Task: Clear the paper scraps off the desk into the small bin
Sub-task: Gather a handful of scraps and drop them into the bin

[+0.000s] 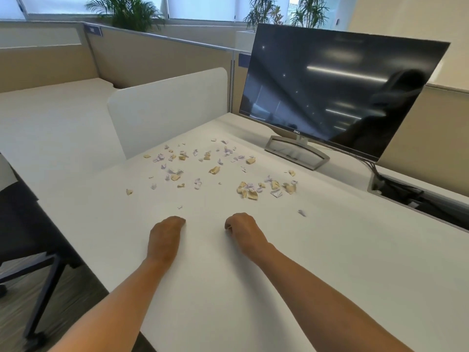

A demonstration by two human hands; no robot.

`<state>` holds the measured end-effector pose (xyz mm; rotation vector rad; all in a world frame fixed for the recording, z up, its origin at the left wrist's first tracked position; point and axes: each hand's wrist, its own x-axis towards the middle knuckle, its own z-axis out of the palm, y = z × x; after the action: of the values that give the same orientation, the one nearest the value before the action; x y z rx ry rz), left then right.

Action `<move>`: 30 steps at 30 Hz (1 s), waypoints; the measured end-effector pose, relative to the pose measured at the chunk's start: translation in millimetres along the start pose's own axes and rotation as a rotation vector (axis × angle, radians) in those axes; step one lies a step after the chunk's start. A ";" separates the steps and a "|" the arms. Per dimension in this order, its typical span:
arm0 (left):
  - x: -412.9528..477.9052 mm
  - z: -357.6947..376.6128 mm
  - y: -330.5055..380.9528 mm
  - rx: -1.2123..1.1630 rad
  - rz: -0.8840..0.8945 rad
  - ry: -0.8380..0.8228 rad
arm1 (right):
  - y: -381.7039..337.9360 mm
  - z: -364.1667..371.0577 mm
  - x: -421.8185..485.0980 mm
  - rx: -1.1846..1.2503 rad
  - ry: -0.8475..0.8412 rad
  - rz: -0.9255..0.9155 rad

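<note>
My left hand and right hand rest on the table, fingers curled, apparently empty; best to rake the paper scraps into one pile first.

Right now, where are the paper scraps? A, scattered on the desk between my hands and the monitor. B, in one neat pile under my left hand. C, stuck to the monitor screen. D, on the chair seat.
A: the paper scraps lie loose across the desk, beyond the left hand and right hand, in front of the monitor.
</note>
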<state>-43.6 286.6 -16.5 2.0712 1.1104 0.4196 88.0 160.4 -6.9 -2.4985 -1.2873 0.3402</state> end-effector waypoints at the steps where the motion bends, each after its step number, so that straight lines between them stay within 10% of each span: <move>1: -0.3 1.0 -0.7 0.015 0.005 0.001 | 6.5 -4.0 -4.9 0.030 0.012 0.019; 30: -200.0 214.2 247.9 -0.053 0.613 -0.296 | 256.5 -150.8 -287.3 0.141 0.496 0.520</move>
<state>109.8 -61.9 32.2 2.3076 0.2741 0.4056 168.4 -240.6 55.5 -2.5333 -0.4079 -0.0809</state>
